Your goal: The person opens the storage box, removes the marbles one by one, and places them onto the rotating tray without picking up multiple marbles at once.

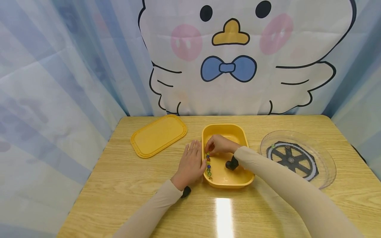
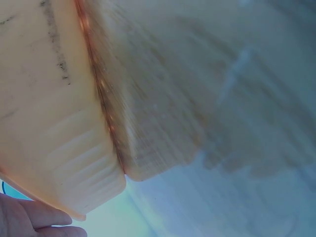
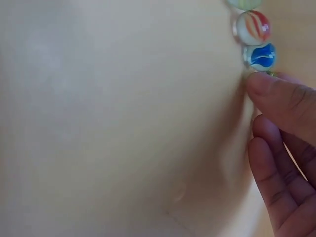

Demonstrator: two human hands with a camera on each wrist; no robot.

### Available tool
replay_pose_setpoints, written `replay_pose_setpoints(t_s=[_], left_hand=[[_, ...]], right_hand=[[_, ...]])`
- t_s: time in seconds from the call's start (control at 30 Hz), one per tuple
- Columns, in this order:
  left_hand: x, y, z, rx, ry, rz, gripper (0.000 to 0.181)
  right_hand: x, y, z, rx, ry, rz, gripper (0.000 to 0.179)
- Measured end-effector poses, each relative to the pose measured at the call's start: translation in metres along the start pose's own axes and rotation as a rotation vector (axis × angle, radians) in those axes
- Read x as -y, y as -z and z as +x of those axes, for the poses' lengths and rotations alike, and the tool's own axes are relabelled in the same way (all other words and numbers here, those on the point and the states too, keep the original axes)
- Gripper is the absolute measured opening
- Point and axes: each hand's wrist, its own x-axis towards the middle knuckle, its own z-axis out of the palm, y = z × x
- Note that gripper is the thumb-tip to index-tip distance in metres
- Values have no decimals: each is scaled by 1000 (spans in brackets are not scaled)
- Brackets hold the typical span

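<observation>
A yellow plastic tub point(image 1: 227, 181) stands on the table. Along its left inner wall runs a line of several glass marbles point(image 1: 209, 166). Inside the tub, my right hand point(image 1: 219, 144) pinches a marble between thumb and forefinger at the far end of that line. The right wrist view shows only a yellow-green sliver of it, right beside a blue-swirled marble point(image 3: 261, 57); a red-swirled marble point(image 3: 254, 27) comes after. Outside the tub's left side, my left hand point(image 1: 190, 165) lies with straight fingers, its thumb at the rim. Its fingertips point(image 2: 52, 217) show beside the tub's outer wall.
At the back left lies a flat yellow lid point(image 1: 159, 135). To the right of the tub is a clear round dish point(image 1: 326, 165) with a black spoked wheel shape point(image 1: 291, 160) and a small green marble point(image 1: 273, 146). A printed curtain point(image 1: 232, 96) hangs behind the table.
</observation>
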Motion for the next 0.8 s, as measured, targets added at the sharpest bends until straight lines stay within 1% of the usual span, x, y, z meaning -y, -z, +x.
replay_pose_setpoints(t_s=[0.2,0.27,0.57,0.8], left_hand=[[0,0,0,-7,-2,-3,62],[0,0,0,-8,-2,-2,62],[0,0,0,-10,-1,-10,62],[-1,1,-2,-51,-16,-27,60]], right_hand=[[0,4,-1,-12,-37,16,10],[0,5,0,-19,-32,21,11],[5,13,-5,-65,-2,46,11],[19,25,-18,-100,55,68,12]])
